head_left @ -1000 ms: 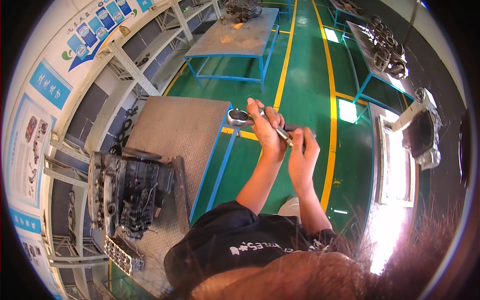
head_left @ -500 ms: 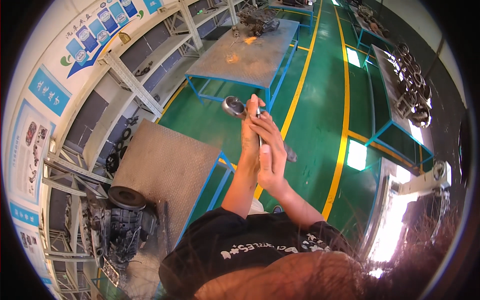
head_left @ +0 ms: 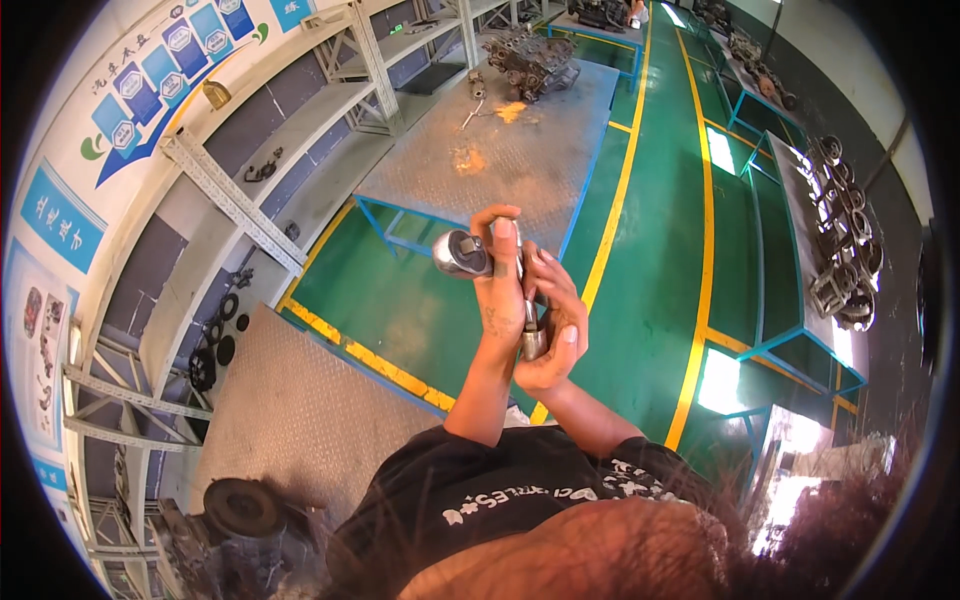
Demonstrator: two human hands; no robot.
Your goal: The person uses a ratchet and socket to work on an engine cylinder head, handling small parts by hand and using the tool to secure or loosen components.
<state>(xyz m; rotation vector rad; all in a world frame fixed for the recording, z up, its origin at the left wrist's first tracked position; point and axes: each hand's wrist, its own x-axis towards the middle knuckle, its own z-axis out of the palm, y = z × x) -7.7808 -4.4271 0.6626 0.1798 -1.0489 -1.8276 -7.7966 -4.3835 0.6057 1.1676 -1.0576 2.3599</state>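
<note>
In front of my chest my two hands are close together, touching. My left hand (head_left: 500, 285) is closed around a ratchet wrench (head_left: 462, 254); its round metal head with the square drive sticks out on the left, and the handle is mostly hidden by my fingers. My right hand (head_left: 557, 335) is wrapped round a slim steel extension bar (head_left: 535, 343) whose thick cylindrical end shows against the palm. The bar's upper part runs up between both hands. Whether it touches the ratchet is hidden.
Ahead is a blue-framed metal table (head_left: 440, 185) bearing an engine block (head_left: 528, 62). A nearer tabletop (head_left: 290, 400) at lower left carries a dark machine assembly (head_left: 245, 530). Shelving (head_left: 225, 195) lines the left; a parts bench (head_left: 800, 230) stands right.
The view has shifted, with the far table now nearer. My hands have turned so the ratchet's drive faces up more, and the bar's thick end now shows in my right palm.
</note>
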